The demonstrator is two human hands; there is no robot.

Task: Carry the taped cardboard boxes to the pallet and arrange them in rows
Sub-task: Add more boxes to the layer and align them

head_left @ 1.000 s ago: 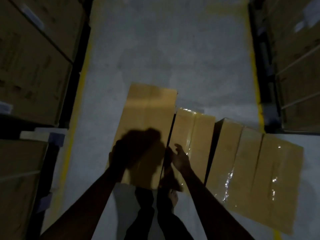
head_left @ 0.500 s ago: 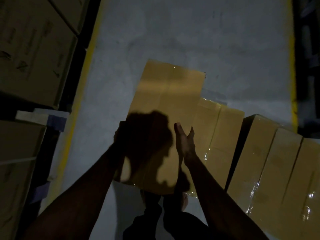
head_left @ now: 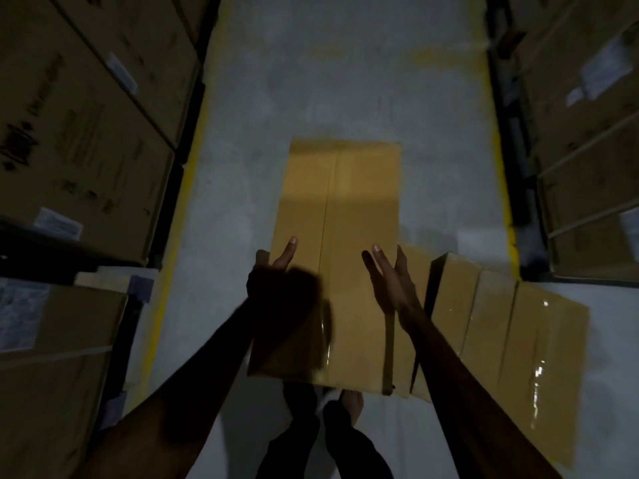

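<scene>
left arm (head_left: 179,385) is angling in from the lower left, right arm (head_left: 460,385) from the lower right, both pointing toward mid-frame; left hand (head_left: 273,274) is sitting mostly in shadow, fingers spread upward; right hand (head_left: 390,281) is showing straight, splayed fingers

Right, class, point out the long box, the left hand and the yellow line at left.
Long box (head_left: 359,188): head view, lit top face.
Left hand (head_left: 273,281): head view, back of hand.
Yellow line (head_left: 178,229): head view, mid-stripe.
</scene>
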